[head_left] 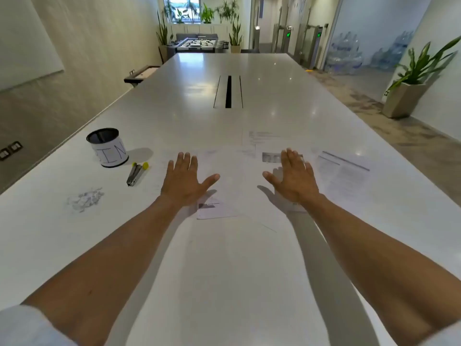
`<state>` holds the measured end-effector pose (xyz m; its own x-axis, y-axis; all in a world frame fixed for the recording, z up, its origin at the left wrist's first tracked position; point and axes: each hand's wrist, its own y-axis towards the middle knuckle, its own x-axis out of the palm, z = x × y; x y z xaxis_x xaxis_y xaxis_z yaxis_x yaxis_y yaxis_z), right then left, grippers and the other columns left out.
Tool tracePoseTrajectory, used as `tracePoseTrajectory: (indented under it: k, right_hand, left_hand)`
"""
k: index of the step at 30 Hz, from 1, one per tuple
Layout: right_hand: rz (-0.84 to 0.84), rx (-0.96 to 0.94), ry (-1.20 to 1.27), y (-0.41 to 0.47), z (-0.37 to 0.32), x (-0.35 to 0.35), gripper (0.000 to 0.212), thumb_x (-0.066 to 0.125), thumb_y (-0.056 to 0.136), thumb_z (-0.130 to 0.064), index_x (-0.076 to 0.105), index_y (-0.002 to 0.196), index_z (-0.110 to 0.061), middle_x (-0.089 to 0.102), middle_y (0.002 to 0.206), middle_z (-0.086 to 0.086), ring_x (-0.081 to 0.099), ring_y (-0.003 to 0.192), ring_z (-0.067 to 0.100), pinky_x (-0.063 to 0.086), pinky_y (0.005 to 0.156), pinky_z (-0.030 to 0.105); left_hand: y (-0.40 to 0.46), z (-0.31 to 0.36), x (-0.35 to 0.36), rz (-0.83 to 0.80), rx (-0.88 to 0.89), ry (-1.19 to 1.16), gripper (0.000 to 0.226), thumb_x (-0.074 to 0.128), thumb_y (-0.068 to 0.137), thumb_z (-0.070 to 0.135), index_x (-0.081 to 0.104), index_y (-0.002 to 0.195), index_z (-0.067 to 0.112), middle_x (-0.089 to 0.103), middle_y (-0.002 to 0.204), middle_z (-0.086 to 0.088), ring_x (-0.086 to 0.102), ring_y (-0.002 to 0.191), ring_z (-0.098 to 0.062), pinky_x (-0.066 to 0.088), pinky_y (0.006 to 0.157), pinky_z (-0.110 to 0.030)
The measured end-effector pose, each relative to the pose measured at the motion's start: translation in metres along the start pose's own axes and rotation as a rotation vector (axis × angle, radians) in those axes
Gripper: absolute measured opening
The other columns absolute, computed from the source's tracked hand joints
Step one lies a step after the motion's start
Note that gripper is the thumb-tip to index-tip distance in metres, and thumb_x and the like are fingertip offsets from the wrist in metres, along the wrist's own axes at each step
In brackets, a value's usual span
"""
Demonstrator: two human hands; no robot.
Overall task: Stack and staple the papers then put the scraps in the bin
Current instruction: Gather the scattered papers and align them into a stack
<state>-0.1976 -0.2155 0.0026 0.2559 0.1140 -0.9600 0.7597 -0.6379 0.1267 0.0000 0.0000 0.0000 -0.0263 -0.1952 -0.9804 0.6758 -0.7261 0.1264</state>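
Several printed white papers lie spread over the white table: one in the middle (224, 181), one farther back (259, 139), one at the right (344, 173). My left hand (185, 182) hovers flat over the left side of the middle paper, fingers apart, holding nothing. Over the papers to the right, my right hand (293, 179) is also spread and empty. At the left stands a black bin (107, 148) wrapped in a white label. A silver stapler (136, 174) with yellow ends lies beside it. Nearer me is a pile of paper scraps (84, 199).
The long white table (224, 270) stretches away, with a cable slot (228, 92) in its middle. Its left edge runs close to the bin. A potted plant (409, 91) stands on the floor at the right. More plants and a football table are at the far end.
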Motion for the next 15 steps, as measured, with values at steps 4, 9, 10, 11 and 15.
tracePoseTrajectory:
  k: [4,9,10,11,15]
  right_hand:
    - [-0.149,0.077,-0.045,-0.003,0.006,0.009,0.100,0.029,0.086,-0.078,0.001,0.156,-0.012,0.000,0.165,0.009,-0.001,0.152,0.023,0.006,0.120,0.053]
    - [-0.201,0.112,-0.123,-0.008,0.007,0.017,0.104,0.033,0.079,-0.083,0.011,0.155,-0.014,0.023,0.159,0.015,0.023,0.146,0.032,0.018,0.116,0.056]
    - [-0.186,0.111,-0.134,-0.008,0.006,0.017,0.104,0.035,0.078,-0.083,0.014,0.154,-0.015,0.029,0.157,0.014,0.027,0.143,0.033,0.020,0.115,0.056]
    - [-0.178,0.115,-0.137,-0.007,0.005,0.015,0.104,0.038,0.077,-0.083,0.016,0.154,-0.017,0.033,0.155,0.013,0.030,0.142,0.033,0.021,0.113,0.055]
    - [-0.174,0.135,-0.135,0.002,0.001,0.010,0.105,0.051,0.072,-0.080,0.017,0.153,-0.023,0.036,0.151,0.013,0.030,0.139,0.034,0.025,0.110,0.052]
  left_hand:
    - [-0.009,-0.002,0.019,-0.129,-0.072,-0.007,0.110,0.012,0.073,0.086,0.009,0.152,0.009,0.008,0.160,-0.016,0.003,0.148,-0.031,0.004,0.119,-0.050]
    - [-0.012,0.000,0.033,-0.180,-0.107,-0.003,0.102,0.019,0.077,0.084,0.012,0.152,0.015,0.012,0.159,-0.018,0.007,0.147,-0.034,0.008,0.117,-0.052]
    - [-0.012,0.000,0.035,-0.159,-0.104,0.003,0.100,0.023,0.078,0.083,0.015,0.151,0.015,0.017,0.157,-0.017,0.011,0.146,-0.033,0.011,0.117,-0.053]
    - [-0.011,0.001,0.034,-0.140,-0.102,-0.002,0.099,0.027,0.078,0.083,0.019,0.150,0.015,0.023,0.155,-0.017,0.015,0.145,-0.033,0.015,0.116,-0.053]
    - [-0.004,0.003,0.025,-0.169,-0.117,-0.033,0.094,0.043,0.075,0.080,0.029,0.144,0.017,0.038,0.146,-0.017,0.032,0.136,-0.035,0.029,0.107,-0.051]
